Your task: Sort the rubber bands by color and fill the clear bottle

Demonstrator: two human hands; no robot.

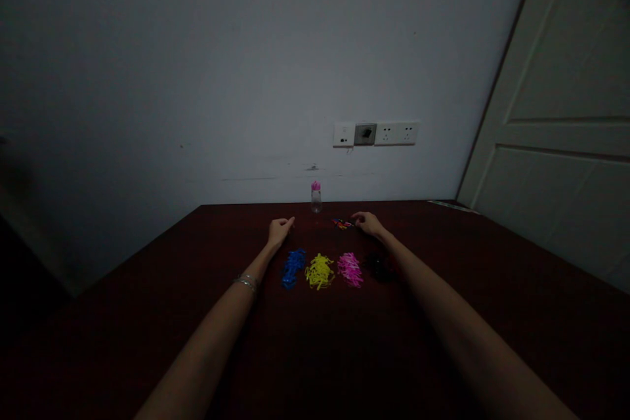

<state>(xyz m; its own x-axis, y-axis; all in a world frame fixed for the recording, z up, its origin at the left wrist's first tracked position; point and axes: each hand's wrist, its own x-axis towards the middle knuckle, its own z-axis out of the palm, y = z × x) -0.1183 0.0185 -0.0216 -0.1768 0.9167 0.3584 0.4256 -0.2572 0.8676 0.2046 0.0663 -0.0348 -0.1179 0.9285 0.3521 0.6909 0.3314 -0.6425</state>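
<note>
My right hand [367, 222] is at the right edge of a small mixed-colour pile of strips [341, 224], its fingertips pointing left and slightly apart. I see nothing held in it. On the left, my left hand [280, 231] rests on the table, fingers curled together and nothing visible in them. Nearer me lie separate heaps of small thin strips: blue strips [294, 268], yellow strips [319, 271], pink strips [350, 270] and dark, nearly black strips [378, 266] beside my right forearm. Their exact kind is too small to make out.
A clear bottle with a pink top [315, 198] stands upright at the back of the dark red table [315, 341]. Behind it rises a pale wall with sockets and switches [375, 134]. A panelled door [556, 144] is at the right.
</note>
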